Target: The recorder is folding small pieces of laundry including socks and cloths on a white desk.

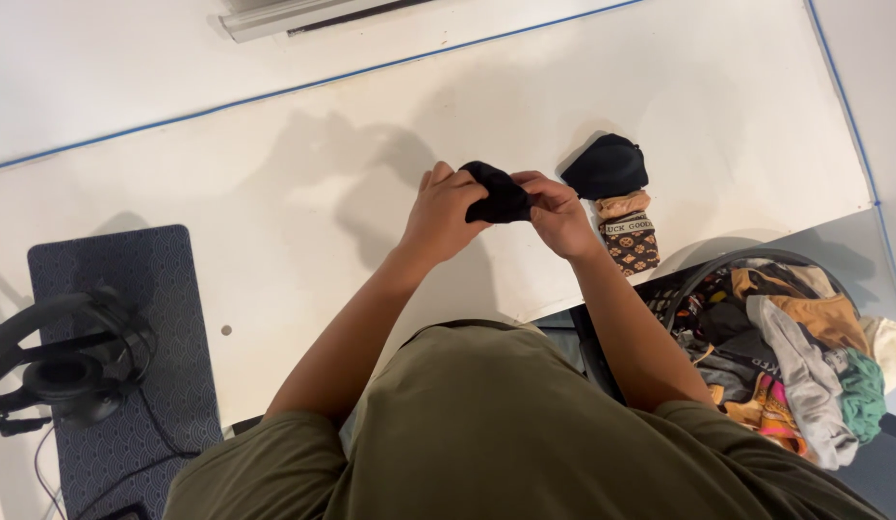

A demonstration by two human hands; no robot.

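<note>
Both my hands grip a small black cloth bundle (499, 195) above the white table (274, 193). My left hand (443, 214) closes on its left side, fingers wrapped over the top. Its right side is pinched by my right hand (557, 214). Just to the right, a rolled black garment (607, 166) lies on the table. A rolled tan and brown patterned garment (629, 234) lies right below it.
A round dark basket (703, 272) heaped with mixed clothes stands at the lower right, past the table's edge. Black headphones (58, 371) rest on a dark patterned mat (149, 279) at the left. Blue tape lines run along the table's far and right edges.
</note>
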